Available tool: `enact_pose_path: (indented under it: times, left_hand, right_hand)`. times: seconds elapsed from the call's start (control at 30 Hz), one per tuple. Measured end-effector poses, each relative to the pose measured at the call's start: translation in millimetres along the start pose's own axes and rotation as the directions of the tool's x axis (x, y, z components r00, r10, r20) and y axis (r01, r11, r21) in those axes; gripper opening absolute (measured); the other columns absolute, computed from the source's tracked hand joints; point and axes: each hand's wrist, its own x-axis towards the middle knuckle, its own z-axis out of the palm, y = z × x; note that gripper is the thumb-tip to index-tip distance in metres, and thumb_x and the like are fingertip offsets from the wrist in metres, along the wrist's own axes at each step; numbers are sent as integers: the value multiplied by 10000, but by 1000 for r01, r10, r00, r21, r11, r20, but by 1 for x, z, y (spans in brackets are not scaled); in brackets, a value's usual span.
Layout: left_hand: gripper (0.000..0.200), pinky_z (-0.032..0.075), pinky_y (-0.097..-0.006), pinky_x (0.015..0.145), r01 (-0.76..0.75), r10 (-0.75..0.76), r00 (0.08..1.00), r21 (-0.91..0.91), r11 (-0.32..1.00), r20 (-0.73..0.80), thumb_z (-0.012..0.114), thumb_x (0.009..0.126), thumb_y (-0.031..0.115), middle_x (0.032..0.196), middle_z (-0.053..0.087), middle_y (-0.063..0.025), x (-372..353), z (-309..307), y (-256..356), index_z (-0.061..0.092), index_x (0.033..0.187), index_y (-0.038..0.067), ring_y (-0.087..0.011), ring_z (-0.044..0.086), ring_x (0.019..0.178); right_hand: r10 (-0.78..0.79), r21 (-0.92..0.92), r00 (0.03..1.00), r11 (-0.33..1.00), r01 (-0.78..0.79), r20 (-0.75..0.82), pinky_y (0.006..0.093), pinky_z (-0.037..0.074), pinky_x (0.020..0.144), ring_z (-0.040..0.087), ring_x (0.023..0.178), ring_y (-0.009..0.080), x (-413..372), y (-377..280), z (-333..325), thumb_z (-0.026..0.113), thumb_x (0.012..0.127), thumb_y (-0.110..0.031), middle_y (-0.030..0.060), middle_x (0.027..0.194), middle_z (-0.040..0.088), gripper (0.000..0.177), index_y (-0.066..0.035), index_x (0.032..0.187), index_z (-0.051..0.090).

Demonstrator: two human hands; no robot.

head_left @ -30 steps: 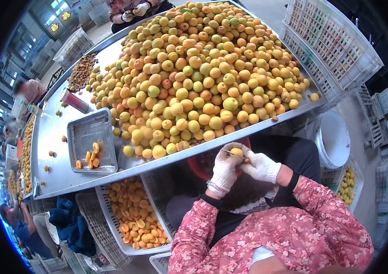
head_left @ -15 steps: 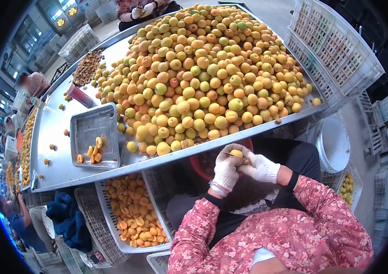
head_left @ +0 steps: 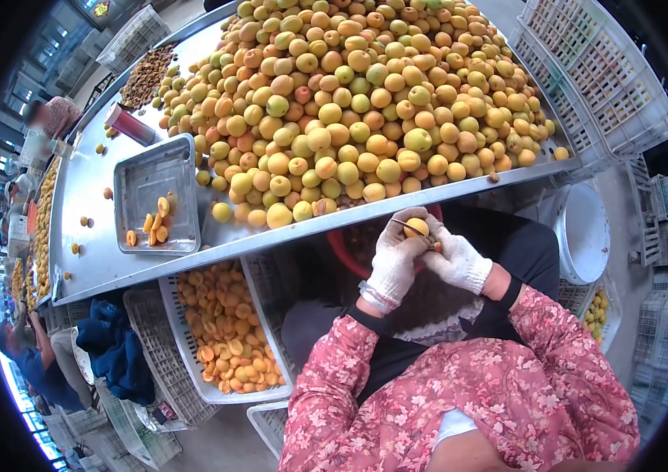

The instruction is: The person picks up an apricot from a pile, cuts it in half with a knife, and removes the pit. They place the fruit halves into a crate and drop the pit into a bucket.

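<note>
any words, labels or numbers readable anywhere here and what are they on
No text can be read.
Sign at the top edge: glowing, too blurred to read.
Red canister: no legible label.
White crates: no print shows.
Apricot in the left hand: no sticker.

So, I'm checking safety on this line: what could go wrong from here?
The knife blade lies across the apricot, close against the gloved left hand; a slip could cut it. The apricot heap reaches the table edge; a bump might roll fruit off.
</note>
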Motion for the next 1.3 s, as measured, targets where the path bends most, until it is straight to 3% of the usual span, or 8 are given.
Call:
enact_pose_path:
  times: [0.13,0.3,0.37,0.5,0.67,0.83,0.93,1.3]
  left_hand:
    - [458,527,-286,872,-41,41,999,71,997,4,526,746,-102,1078,607,-89,-1,2,2,576,1187,9,-170,622,943]
    - [481,496,-291,920,-230,266,964,582,780,23,585,764,-87,1103,595,-76,-2,0,9,545,1235,4,-151,591,994]
    - [471,495,-287,917,-211,235,972,445,870,1,595,779,-81,1105,595,-73,-3,0,7,547,1240,7,-148,591,996]
    - [437,501,-286,900,-77,77,997,-13,997,-16,613,805,-57,1129,593,-60,-2,-2,3,558,1232,13,-147,596,1001]
    - [404,497,-265,895,-128,132,991,123,984,-29,631,839,-30,1098,611,-62,-2,-4,3,561,1235,9,-139,603,985]
    - [368,508,-261,882,-183,189,982,256,949,2,622,885,-9,1089,636,-50,-3,-6,4,572,1249,7,-123,626,946]
    - [382,503,-253,886,-157,158,987,272,949,17,612,876,-24,1092,639,-50,-4,-6,7,571,1255,7,-121,628,953]
    - [380,519,-255,829,-138,99,989,453,881,107,597,864,-33,1081,645,-64,-7,-5,18,574,1241,2,-136,635,946]
  right_hand:
    - [-26,-239,999,971,21,-19,431,554,668,671,741,405,-1,-2,-6,636,868,-168,240,841,666,730,-7,1483,277]
    - [-178,-481,982,868,126,-63,443,528,553,649,596,367,4,-9,-6,656,844,-183,187,700,644,752,-18,1483,296]
    - [-213,-531,974,836,140,-78,436,525,541,652,588,351,6,-10,-5,662,837,-186,178,686,642,755,-22,1482,305]
    - [-186,-530,976,842,100,-111,427,522,535,655,589,345,5,-8,-4,666,848,-207,172,680,643,728,-18,1468,334]
    - [-113,-453,988,890,54,-104,447,521,551,650,601,371,7,-17,-3,652,868,-209,166,686,649,706,-20,1465,326]
    - [71,-60,997,996,-72,-22,439,553,736,674,869,426,13,-22,-2,631,888,-167,245,927,676,688,-59,1474,287]
    - [76,-44,997,996,-77,-19,419,549,795,664,955,425,11,-23,-2,632,888,-152,261,1017,665,686,-73,1477,289]
    - [25,-45,999,999,-23,36,384,533,839,672,958,393,4,-14,-6,593,829,-104,250,989,670,753,-5,1492,249]
